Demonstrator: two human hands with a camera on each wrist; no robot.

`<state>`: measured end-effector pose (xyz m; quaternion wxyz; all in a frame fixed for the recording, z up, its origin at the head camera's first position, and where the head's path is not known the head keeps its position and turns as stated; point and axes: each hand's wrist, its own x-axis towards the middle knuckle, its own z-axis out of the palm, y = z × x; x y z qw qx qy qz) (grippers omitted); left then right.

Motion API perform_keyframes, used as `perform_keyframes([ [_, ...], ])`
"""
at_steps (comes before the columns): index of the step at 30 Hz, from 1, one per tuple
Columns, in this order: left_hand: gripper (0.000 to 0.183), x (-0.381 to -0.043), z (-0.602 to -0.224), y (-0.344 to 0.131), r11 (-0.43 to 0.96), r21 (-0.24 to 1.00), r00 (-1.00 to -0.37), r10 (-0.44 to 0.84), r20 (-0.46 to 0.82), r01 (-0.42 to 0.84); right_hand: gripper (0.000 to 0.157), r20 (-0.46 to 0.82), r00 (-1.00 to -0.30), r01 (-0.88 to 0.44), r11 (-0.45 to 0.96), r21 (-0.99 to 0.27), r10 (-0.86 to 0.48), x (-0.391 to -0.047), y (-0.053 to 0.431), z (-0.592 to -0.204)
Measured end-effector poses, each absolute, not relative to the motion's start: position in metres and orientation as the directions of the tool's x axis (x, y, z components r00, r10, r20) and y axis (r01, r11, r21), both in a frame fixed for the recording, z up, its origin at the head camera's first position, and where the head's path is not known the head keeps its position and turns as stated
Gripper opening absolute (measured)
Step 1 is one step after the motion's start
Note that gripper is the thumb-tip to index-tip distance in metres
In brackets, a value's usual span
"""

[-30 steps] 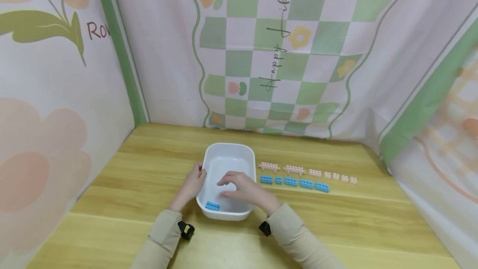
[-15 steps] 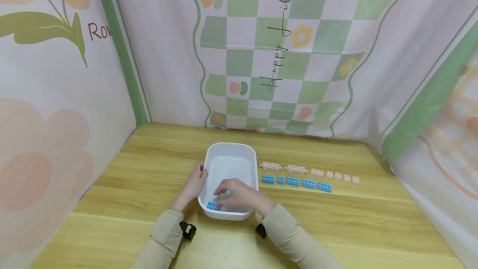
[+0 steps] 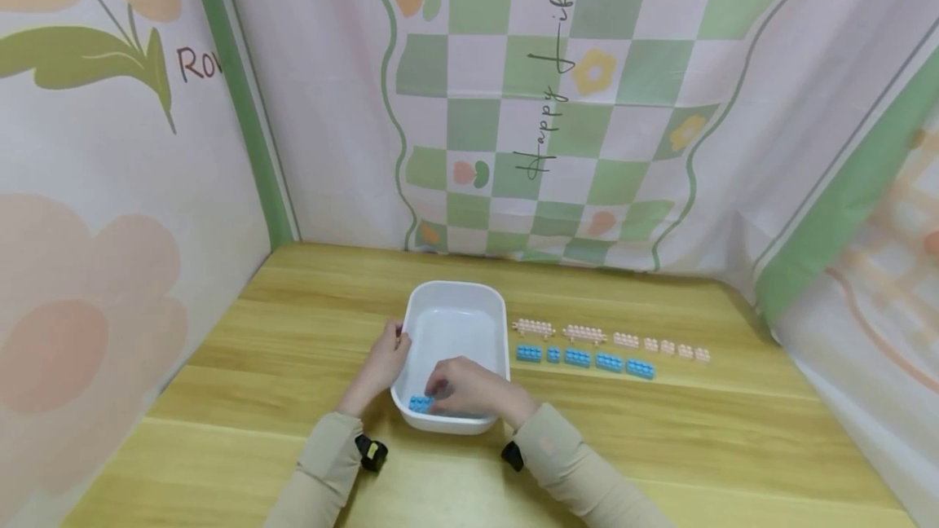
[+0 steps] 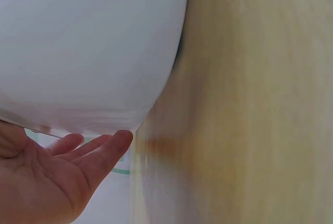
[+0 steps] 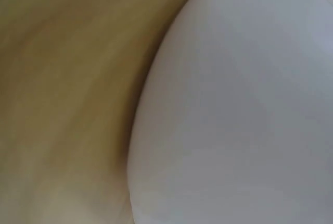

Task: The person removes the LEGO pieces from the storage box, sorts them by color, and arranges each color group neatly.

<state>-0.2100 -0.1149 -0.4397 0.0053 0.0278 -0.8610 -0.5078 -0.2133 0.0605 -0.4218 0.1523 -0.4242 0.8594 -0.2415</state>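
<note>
A white plastic tub (image 3: 456,334) stands on the table. My left hand (image 3: 385,358) holds its left rim; in the left wrist view that hand's fingers (image 4: 106,157) lie along the outer wall. My right hand (image 3: 473,387) reaches into the near end of the tub. Its fingertips are at the right end of a blue building brick (image 3: 418,404) on the tub floor and appear to pinch it, hiding part of the brick. Only the outer side of the tub (image 5: 234,109) and some table show in the right wrist view, not the fingers.
Right of the tub lies a row of several blue bricks (image 3: 577,358). Behind it runs a row of pink bricks (image 3: 627,340), including longer pink pieces with side pegs (image 3: 584,335). Printed curtains (image 3: 543,104) rise behind the wooden table (image 3: 330,292).
My right hand has lowered toward the near end of the tub, and its fingers have come together at the blue brick. The left hand has stayed at the rim.
</note>
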Motion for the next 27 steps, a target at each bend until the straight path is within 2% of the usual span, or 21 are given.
perform_keyframes([
  [27, 0.038, -0.2101, -0.4412, -0.1147, 0.479, 0.876, -0.998, -0.052, -0.034, -0.054, 0.018, -0.033, -0.617, -0.653, 0.535, -0.536, -0.787, -0.2166, 0.0634, -0.4215],
])
